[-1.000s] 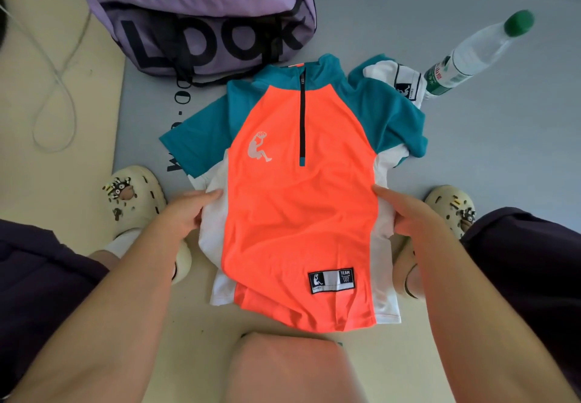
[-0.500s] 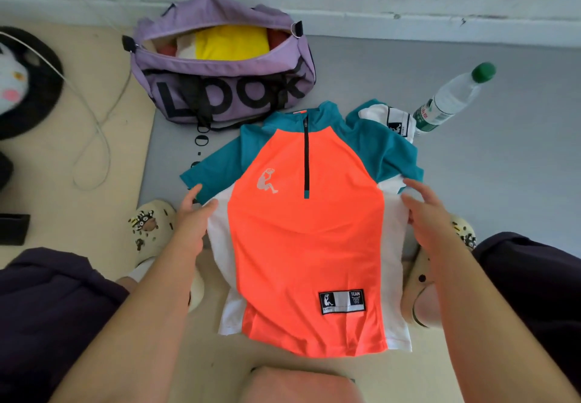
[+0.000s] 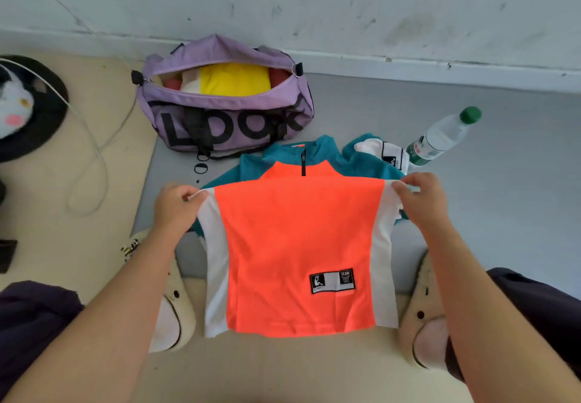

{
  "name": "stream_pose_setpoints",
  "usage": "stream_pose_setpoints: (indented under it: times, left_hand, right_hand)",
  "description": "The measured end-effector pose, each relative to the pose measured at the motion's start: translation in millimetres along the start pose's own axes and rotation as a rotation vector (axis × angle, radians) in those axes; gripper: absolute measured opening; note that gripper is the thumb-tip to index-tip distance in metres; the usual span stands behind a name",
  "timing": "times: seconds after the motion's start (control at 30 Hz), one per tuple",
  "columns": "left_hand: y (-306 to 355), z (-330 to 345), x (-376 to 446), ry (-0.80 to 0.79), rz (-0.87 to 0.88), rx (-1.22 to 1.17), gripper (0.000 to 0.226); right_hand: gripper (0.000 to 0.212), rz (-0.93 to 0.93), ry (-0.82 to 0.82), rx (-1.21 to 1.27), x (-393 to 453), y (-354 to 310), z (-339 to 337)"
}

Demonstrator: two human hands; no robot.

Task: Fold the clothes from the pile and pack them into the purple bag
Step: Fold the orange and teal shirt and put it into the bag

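An orange, white and teal zip-neck shirt (image 3: pixel 298 245) lies on the floor in front of me, its collar toward the wall. My left hand (image 3: pixel 176 206) pinches its left white side panel near the sleeve, and my right hand (image 3: pixel 419 200) pinches the right side panel at the same height. The fabric between them is raised in a straight crease that hides the chest logo. The purple bag (image 3: pixel 226 123) stands open just beyond the shirt, with yellow, cream and red clothes inside.
A clear plastic water bottle (image 3: pixel 440 137) with a green cap lies right of the shirt. A white garment piece (image 3: pixel 385 152) shows behind the right sleeve. My two cream slippers (image 3: pixel 171 308) flank the shirt. A white cable (image 3: pixel 94 138) and a dark plush item (image 3: pixel 25 107) sit at left.
Both hands moved up the shirt's sides, from resting flat to pinching the white panels, and lifted the fabric into a fold. The camera tilted up, showing the wall.
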State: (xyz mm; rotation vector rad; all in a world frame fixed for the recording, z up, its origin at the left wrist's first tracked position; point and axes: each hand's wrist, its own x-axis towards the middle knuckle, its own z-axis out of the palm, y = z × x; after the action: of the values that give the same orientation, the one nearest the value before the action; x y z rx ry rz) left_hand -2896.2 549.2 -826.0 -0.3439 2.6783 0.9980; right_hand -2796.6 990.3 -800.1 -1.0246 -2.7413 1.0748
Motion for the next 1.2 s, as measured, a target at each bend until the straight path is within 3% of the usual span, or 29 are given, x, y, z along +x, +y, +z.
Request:
stream_pose_setpoints:
  times: [0.13,0.23,0.33,0.43,0.63,0.77,0.9,1.0,1.07,1.2]
  left_hand:
    - [29.5,4.7,8.9,-0.080,-0.140,-0.441,0.010]
    - [30.7,11.9,15.2,0.017,-0.267,-0.580,0.010]
    - [10.3,14.4,18.5,0.121,-0.297,-0.331,0.015]
    - [-12.3,16.1,22.3,0.126,-0.260,-0.168,0.022]
    - [-17.1,36.2,39.5,-0.084,-0.107,0.012,0.015]
    - [-1.9,46.3,48.6,-0.038,0.115,0.267,0.015]
    - [24.2,69.7,51.0,-0.281,0.387,0.321,0.029]
    - [31.3,81.9,53.2,-0.441,0.307,0.322,0.037]
    - [28.6,84.4,56.5,-0.468,0.248,0.371,0.035]
    - [29.7,78.0,63.1,-0.491,0.258,0.565,0.034]
  right_hand:
    - [0.006,0.160,-0.089,0.376,8.9,-18.3,6.5]
    - [0.011,0.226,-0.052,0.400,15.8,-15.3,11.8]
    - [0.011,0.239,-0.009,0.205,24.9,5.7,12.9]
    - [0.016,0.244,-0.041,0.048,30.9,28.4,15.5]
    - [0.017,0.155,-0.111,-0.214,36.8,24.7,40.0]
    - [0.014,-0.163,-0.027,-0.350,35.6,4.7,54.8]
    - [0.010,-0.327,-0.269,-0.267,28.3,-16.5,81.3]
    - [0.030,-0.293,-0.433,-0.370,27.3,-15.6,93.8]
    - [0.039,-0.249,-0.431,-0.414,29.2,-12.9,96.5]
    - [0.031,-0.268,-0.367,-0.546,33.7,-14.0,95.0]
